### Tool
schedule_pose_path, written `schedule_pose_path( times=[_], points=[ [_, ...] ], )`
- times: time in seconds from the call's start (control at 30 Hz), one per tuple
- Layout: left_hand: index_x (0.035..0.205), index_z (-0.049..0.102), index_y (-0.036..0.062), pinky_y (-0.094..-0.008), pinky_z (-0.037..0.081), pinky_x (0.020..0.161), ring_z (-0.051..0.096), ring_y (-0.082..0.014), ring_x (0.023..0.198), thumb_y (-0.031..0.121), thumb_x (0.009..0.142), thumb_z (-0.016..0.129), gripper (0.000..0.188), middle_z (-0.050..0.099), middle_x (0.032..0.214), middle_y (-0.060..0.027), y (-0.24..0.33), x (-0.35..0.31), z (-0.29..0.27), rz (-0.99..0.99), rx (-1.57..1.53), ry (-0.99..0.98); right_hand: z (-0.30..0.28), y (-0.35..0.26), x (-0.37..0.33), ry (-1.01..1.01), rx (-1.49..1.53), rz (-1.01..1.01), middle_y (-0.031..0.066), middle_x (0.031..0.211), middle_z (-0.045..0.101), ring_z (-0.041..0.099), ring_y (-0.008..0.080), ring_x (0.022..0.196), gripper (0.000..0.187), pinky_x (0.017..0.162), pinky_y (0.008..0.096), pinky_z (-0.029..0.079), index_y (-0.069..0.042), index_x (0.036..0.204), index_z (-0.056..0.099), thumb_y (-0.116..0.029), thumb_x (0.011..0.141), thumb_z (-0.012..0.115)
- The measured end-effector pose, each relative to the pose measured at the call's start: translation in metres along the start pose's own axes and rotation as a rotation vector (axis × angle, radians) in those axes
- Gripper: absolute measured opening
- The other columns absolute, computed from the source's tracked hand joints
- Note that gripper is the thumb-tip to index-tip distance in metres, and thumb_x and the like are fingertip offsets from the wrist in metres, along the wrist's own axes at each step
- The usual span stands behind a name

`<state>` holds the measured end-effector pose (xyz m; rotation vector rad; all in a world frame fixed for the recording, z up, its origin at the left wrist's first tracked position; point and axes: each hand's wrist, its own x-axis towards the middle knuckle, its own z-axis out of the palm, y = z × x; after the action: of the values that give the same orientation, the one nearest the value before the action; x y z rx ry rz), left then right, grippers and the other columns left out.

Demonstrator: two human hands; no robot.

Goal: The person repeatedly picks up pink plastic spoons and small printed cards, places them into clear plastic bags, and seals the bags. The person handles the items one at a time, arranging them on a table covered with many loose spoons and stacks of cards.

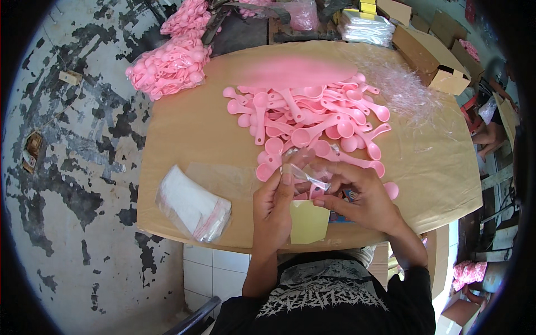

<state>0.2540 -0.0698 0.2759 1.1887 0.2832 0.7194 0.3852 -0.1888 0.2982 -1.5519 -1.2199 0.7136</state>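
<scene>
A stack of small clear bags (192, 207) lies at the near left of the table (184, 128), well apart from the hands, so a fresh bag would have to be reached for if the one in hand were dropped.

The left hand (272, 207) is closed around the edge of a thin clear bag (304, 174), thumb and fingers pressed together on the film. The film looks slippery and crumpled, so the mouth could probably collapse or slide out of the pinch if the hold were loosened.

A pink spoon (316, 191) is seen just between the two hands, partly inside or against the bag; which of the two cannot be told. It could catch on the bag's lip and fall onto the yellow card (308, 222) below.

The right hand (360, 198) is curled, fingertips pinched on the bag and the spoon's handle.

Farther off, the loose pile of spoons (312, 120) is spread across the middle of the table, near enough that a careless sweep could probably scatter it.
</scene>
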Motion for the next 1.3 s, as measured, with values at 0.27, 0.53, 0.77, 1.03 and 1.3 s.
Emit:
schedule_pose_path(
  times=[0.27, 0.53, 0.77, 1.03, 1.3],
  points=[
    [0.132, 0.055, -0.0045, -0.0243, 0.050, 0.086, 0.062, -0.0125, 0.109, 0.025, 0.109, 0.039, 0.041, 0.064, 0.126, -0.0154, -0.012, -0.004, -0.024, -0.073, 0.086, -0.064, 0.004, 0.016, 0.003, 0.021, 0.197, 0.044, 0.0044, 0.083, 0.072, 0.063, 0.0053, 0.072, 0.018, 0.064, 0.0227, 0.052, -0.001, 0.109, 0.069, -0.005, 0.091, 0.070],
    [0.134, 0.051, -0.0058, -0.0282, 0.053, 0.089, 0.065, -0.0161, 0.105, 0.006, 0.103, 0.048, 0.033, 0.067, 0.117, -0.0171, 0.004, -0.004, -0.034, -0.211, 0.097, -0.198, 0.002, 0.020, 0.002, 0.092, 0.246, 0.079, 0.0065, 0.090, 0.072, 0.064, 0.0067, 0.080, 0.016, 0.069, 0.0224, 0.052, 0.000, 0.106, 0.072, -0.006, 0.092, 0.070],
    [0.119, 0.063, -0.0052, -0.0289, 0.050, 0.091, 0.065, -0.0162, 0.104, -0.006, 0.097, 0.049, 0.026, 0.069, 0.115, -0.0140, 0.003, -0.006, -0.046, -0.099, 0.183, -0.309, -0.009, 0.033, 0.000, 0.021, 0.042, -0.210, 0.0083, 0.092, 0.074, 0.066, 0.0164, 0.080, 0.029, 0.073, 0.0296, 0.053, -0.005, 0.099, 0.076, 0.009, 0.077, 0.064],
    [0.107, 0.067, -0.0010, -0.0242, 0.045, 0.062, 0.060, -0.0076, 0.069, -0.013, 0.088, 0.047, 0.030, 0.068, 0.084, -0.0095, -0.010, -0.007, -0.054, 0.078, 0.412, -0.360, -0.015, 0.033, -0.001, 0.004, -0.108, -0.367, 0.0066, 0.084, 0.072, 0.067, 0.0245, 0.090, 0.026, 0.082, 0.0369, 0.053, -0.005, 0.088, 0.075, 0.007, 0.069, 0.062],
    [0.089, 0.057, 0.0001, -0.0210, 0.045, 0.059, 0.057, -0.0067, 0.066, -0.009, 0.087, 0.061, 0.010, 0.062, 0.080, -0.0037, -0.001, -0.009, -0.047, 0.068, 0.419, -0.337, -0.018, 0.036, -0.002, 0.055, -0.193, -0.402, 0.0080, 0.084, 0.071, 0.068, 0.0266, 0.097, 0.022, 0.086, 0.0385, 0.053, -0.004, 0.083, 0.071, 0.008, 0.069, 0.059]
  ],
)
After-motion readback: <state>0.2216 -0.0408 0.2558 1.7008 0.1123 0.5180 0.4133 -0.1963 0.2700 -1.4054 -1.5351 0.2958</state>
